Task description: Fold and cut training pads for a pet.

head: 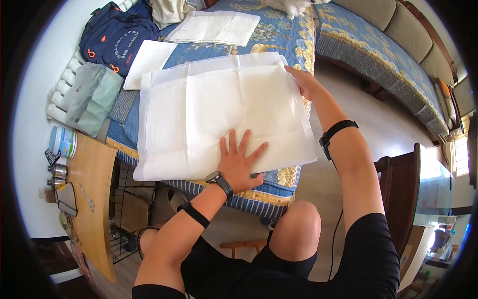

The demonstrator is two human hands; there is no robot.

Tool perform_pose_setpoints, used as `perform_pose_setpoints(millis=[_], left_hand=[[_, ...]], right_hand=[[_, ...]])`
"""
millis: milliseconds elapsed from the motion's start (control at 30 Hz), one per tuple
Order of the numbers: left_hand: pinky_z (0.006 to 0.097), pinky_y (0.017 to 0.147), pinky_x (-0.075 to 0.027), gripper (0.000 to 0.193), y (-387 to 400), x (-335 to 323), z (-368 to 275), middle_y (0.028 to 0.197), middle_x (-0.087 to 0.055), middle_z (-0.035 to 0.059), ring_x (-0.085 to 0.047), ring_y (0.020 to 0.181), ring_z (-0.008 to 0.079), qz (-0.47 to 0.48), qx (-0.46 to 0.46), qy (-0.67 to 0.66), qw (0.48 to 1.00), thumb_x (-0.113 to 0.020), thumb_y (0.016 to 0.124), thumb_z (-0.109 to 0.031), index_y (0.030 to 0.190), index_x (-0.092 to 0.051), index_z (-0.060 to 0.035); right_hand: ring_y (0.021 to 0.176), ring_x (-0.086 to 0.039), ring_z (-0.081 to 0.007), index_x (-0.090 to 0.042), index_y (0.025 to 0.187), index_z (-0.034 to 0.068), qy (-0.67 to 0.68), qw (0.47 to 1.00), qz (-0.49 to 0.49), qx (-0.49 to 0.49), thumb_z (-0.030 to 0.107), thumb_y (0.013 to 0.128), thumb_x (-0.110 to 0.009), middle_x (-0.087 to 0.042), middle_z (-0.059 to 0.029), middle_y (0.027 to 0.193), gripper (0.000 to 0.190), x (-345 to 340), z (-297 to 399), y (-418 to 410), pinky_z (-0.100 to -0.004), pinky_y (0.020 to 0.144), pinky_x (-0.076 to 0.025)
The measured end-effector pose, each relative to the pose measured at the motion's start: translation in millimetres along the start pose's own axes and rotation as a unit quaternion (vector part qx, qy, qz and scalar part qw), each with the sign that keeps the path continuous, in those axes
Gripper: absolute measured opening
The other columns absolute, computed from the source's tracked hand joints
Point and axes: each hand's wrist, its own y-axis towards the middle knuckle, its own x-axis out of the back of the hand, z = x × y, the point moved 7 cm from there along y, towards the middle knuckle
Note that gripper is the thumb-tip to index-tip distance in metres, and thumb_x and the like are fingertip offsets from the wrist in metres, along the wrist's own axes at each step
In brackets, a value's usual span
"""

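A large white absorbent pad with crease lines lies spread over the near end of a bed with a blue patterned cover. My left hand rests flat on its near edge, fingers spread, a watch on the wrist. At the pad's far right corner is my right hand, its fingers closed on the edge; the fingertips are partly hidden. Beyond the pad lie a folded white pad on the left and a flat stack of white pads farther back.
Left of the bed are a navy backpack bearing writing, a plastic bag and a wooden table with a tub and scissors. A white furry animal lies at the back. A sofa stands right.
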Motion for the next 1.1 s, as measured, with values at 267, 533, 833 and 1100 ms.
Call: perform_pose_setpoints(millis=[267,533,833,1100], left_hand=[[0.0773,0.113,-0.011,0.09,2.7,1.4,0.8,0.164,-0.018,0.0259,-0.01,0.146,0.0612,0.002,-0.002,-0.015,1.0,-0.065,0.076,-0.057,0.157,-0.038,-0.0303],[0.0778,0.112,-0.012,0.091,5.1,0.9,2.1,0.164,-0.018,0.026,-0.012,0.146,0.0616,0.017,-0.002,-0.028,0.999,-0.066,0.075,-0.056,0.157,-0.038,-0.0304],[0.0775,0.112,-0.012,0.091,6.4,-0.6,4.2,0.164,-0.019,0.0258,-0.012,0.146,0.0612,0.018,0.007,-0.051,0.999,-0.069,0.072,-0.053,0.156,-0.041,-0.0318],[0.0779,0.111,-0.014,0.084,5.4,-1.3,4.1,0.164,-0.019,0.0251,-0.014,0.146,0.0608,0.014,0.0,-0.042,0.999,-0.068,0.073,-0.052,0.153,-0.045,-0.0374]], right_hand=[[0.096,-0.069,-0.0267,-0.057,0.135,0.002,-0.241,0.942,-0.162,0.169,0.019,0.08,-0.077,-0.069,-0.0182,0.112,0.061,8.2,32.0,43.2,-0.0387,0.077,-0.056],[0.108,-0.068,-0.0304,-0.057,0.135,0.005,-0.267,0.921,-0.183,0.217,0.024,0.08,-0.074,-0.07,-0.0168,0.115,0.06,-2.0,47.8,62.6,-0.0407,0.092,-0.054],[0.095,-0.071,-0.0274,-0.065,0.125,0.009,-0.154,0.949,-0.181,0.206,0.011,0.077,-0.073,-0.073,-0.0138,0.104,0.049,9.5,59.3,99.1,-0.0396,0.083,-0.056],[0.086,-0.068,-0.0194,-0.072,0.113,0.007,-0.184,0.929,-0.239,0.213,0.003,0.083,-0.07,-0.073,-0.008,0.097,0.03,31.5,52.8,112.1,-0.0342,0.077,-0.055]])
